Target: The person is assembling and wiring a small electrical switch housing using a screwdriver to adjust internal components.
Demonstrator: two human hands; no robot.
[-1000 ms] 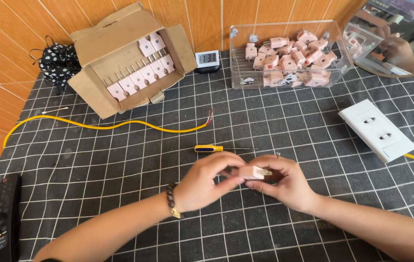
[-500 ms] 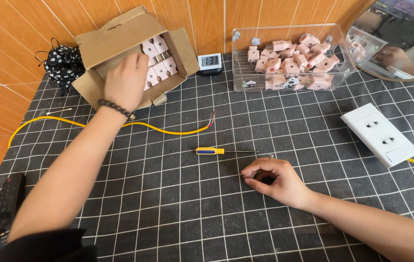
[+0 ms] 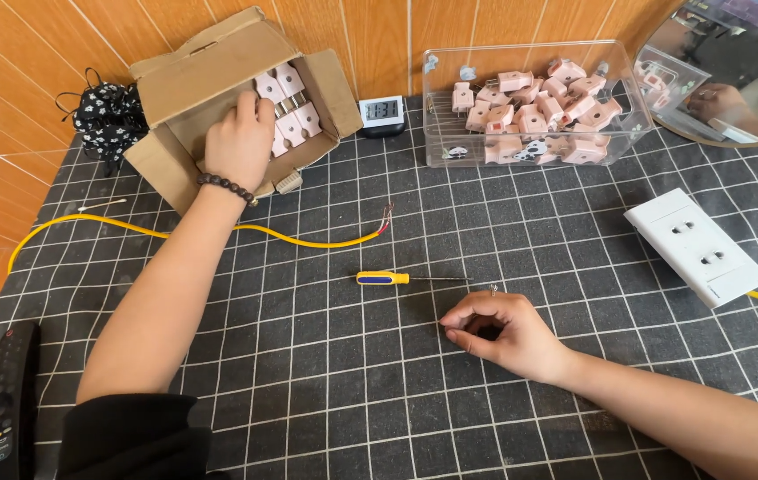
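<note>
1. Two hands working apart: left hand [image 3: 238, 142] is reached into the cardboard box [image 3: 219, 67] at the back left, fingers curled loosely over the pink plugs [image 3: 288, 100] standing in it, touching them. Can't tell if it's actually got one gripped.
2. Right hand [image 3: 499, 333] rests on the counter [image 3: 325, 373] near the middle, fingers pinched in narrow. Whatever's in the pinch is too small to make out.
3. Screwdriver [image 3: 405, 279] lies flat just beside the right hand, yellow handle pointing left, nobody touching it.
4. Yellow wire [image 3: 290, 236] runs under the left forearm, bare end near the screwdriver.
5. Clear bin [image 3: 530, 111] of plugs and a small clock [image 3: 381, 114] sit along the back wall, white socket [image 3: 697, 247] at the right edge, remote [image 3: 7, 400] at the front left corner.
6. Plenty of open mat in front of the right hand.
</note>
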